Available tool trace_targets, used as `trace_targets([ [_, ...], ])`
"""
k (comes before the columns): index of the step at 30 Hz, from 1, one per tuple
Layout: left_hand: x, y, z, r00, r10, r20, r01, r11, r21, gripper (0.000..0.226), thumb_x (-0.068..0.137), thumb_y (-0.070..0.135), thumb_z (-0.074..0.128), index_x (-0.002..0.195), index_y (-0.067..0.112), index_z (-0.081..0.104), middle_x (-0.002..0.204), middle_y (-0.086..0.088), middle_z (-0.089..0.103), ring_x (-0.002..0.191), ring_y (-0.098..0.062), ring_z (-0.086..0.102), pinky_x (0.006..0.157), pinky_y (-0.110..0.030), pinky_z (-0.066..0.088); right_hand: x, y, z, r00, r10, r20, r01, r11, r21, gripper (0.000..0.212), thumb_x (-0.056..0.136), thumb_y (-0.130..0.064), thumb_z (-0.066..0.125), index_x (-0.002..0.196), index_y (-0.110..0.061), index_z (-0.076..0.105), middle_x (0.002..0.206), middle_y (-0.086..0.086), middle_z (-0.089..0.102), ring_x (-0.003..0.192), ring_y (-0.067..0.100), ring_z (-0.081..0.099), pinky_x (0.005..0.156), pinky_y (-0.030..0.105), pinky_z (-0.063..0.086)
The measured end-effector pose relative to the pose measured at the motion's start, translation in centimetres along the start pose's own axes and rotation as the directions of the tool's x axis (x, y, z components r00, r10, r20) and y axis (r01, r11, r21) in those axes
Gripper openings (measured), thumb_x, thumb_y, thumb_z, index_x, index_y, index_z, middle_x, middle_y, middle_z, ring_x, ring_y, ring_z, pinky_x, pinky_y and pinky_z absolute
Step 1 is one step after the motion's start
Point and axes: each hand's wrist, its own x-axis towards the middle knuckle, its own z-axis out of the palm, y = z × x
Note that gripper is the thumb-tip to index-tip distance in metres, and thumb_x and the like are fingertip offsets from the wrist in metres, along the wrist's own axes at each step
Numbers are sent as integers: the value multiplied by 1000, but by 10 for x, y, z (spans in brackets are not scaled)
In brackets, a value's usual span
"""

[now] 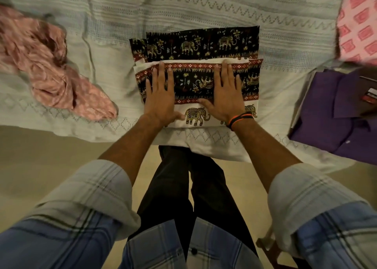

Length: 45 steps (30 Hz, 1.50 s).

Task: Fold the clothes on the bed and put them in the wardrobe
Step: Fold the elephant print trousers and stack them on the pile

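Two hands: the left hand (160,97) and the right hand (225,94) lie flat, palms down, side by side on the elephant-print cloth (195,78); judged as pressing down the fold just made.
Fingers: straight and slightly spread on both hands, gripping nothing; fingertips reach the red border at the folded edge.
Task's thing: one elephant-print cloth, partly folded, in the middle of the bed (204,9) near its front edge; the near half is doubled over, the far black half shows beyond it.
Why flat there: the bed gives a broad surface, and open palms smooth creases better than a grip would.
Step in hand: likely flattening ahead of another fold; this piece is not yet compact.
Unfolded clothes: one, a pink crumpled garment (51,64) at left, well apart from the hands.
Folded clothes: one purple shirt (336,113) at right, collar up, seemingly atop darker items I cannot count.
Other fabric: one pink patterned piece (359,23) at far right, blurred.
Wardrobe: not in view.
Wristbands: one orange-and-black band (239,119) on the right wrist.
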Motion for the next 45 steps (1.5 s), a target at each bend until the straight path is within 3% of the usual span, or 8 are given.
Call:
trace_targets([
  [4,-15,-16,7,997,-45,-58,35,986,-160,145,59,59,83,153,2,-11,161,-16,-17,150,-32,-10,120,-54,4,-7,4,8,999,26,25,-26,999,23,114,85,-66,56,155,-7,-11,163,13,-19,151,29,-14,121,53,-2],
  [7,-31,-34,9,961,-200,-189,98,890,-445,120,65,47,85,151,-1,17,157,-20,19,145,-31,22,119,-41,24,-17,9,4,999,42,-6,-42,997,60,108,86,-51,67,156,-4,-1,163,16,-12,152,31,-7,123,51,5],
  [15,-61,-37,31,720,-693,27,433,419,-798,45,84,36,75,113,5,62,107,-9,68,92,-14,62,61,-1,38,-62,-5,23,976,-202,-79,204,979,18,65,76,-41,80,124,-6,54,127,15,52,112,31,52,96,46,47],
  [21,-70,-34,33,757,-653,25,428,467,-773,34,81,37,78,100,9,73,97,-2,72,82,-7,61,66,-9,40,-70,-2,36,980,-197,-37,196,980,-29,35,79,12,59,113,0,58,106,19,57,84,35,59,69,46,53],
  [29,-83,-34,42,795,-607,15,418,530,-738,29,90,32,68,99,5,75,96,-11,74,83,-15,64,77,-23,47,-72,-8,26,979,-204,-7,203,978,-43,41,80,18,50,119,4,54,110,25,58,95,41,57,77,47,46],
  [36,-82,-85,27,833,-550,-60,352,609,-710,22,95,19,63,100,-1,72,90,-12,73,62,-10,60,57,-17,50,-71,13,21,980,-196,17,197,977,-81,37,83,19,46,114,4,57,111,24,57,102,40,52,75,41,38],
  [40,-79,-88,28,900,-436,1,348,716,-605,18,91,16,68,94,-1,72,91,-12,73,71,-14,61,68,-27,49,-71,6,22,982,-183,54,185,982,-45,36,80,12,54,113,0,59,107,20,59,96,38,56,73,40,43],
  [45,-67,-64,17,841,-519,-150,278,654,-704,40,89,29,70,119,6,58,113,-7,63,100,-17,60,84,-26,46,-69,1,20,987,-158,-34,158,987,11,44,73,-18,63,115,-5,56,111,15,55,97,31,54,72,41,50],
])
